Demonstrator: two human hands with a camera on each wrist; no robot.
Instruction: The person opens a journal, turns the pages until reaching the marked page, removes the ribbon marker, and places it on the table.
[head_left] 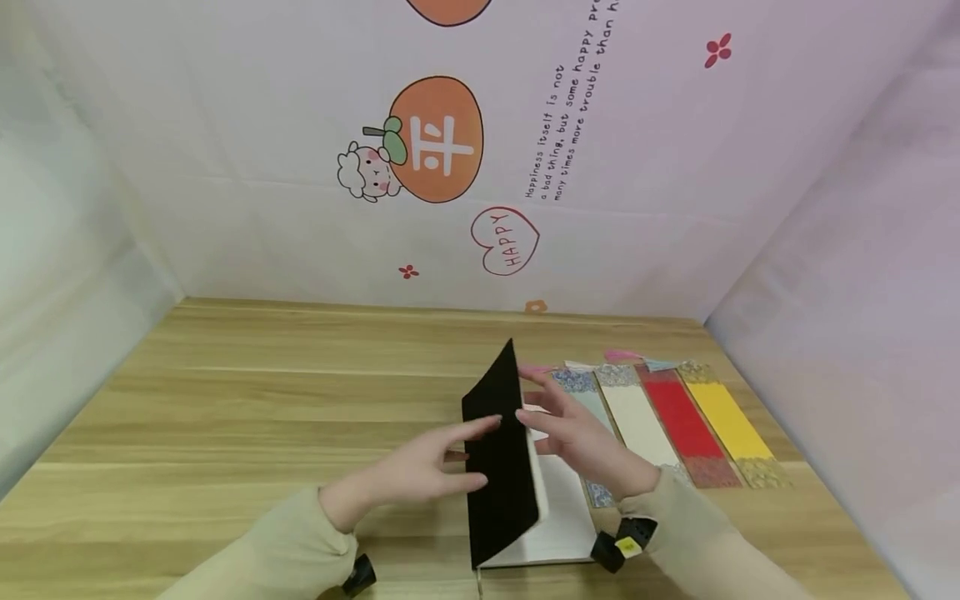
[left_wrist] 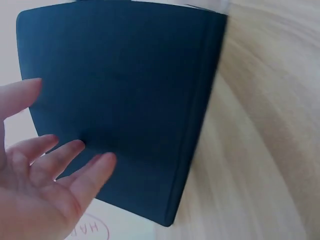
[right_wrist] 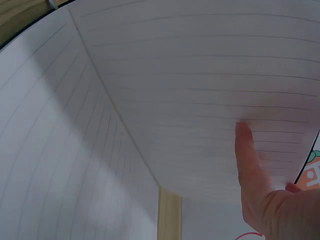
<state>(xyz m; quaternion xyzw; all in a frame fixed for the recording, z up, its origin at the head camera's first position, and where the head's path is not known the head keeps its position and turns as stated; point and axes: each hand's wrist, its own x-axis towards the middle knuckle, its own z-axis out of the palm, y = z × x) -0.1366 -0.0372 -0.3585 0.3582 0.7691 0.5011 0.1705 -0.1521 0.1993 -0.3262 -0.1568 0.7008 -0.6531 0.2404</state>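
Note:
A black-covered notebook (head_left: 498, 467) lies partly opened on the table, its left half raised steeply. Lined white pages (right_wrist: 195, 85) show inside, in the right wrist view. My left hand (head_left: 431, 462) is at the outer face of the black cover (left_wrist: 120, 95), fingers extended and spread; whether they touch it I cannot tell. At the free edge of the raised half, my right hand (head_left: 581, 437) holds the cover and pages. One finger (right_wrist: 246, 150) of it lies along the lined page.
Right of the notebook lie a light blue bookmark (head_left: 596, 408), a white bookmark (head_left: 637, 421), a red bookmark (head_left: 686, 421) and a yellow bookmark (head_left: 731, 421), with patterned ends. Tassels (head_left: 622, 355) lie at their far ends. A printed white cloth (head_left: 300, 242) hangs behind the wooden table (head_left: 262, 392).

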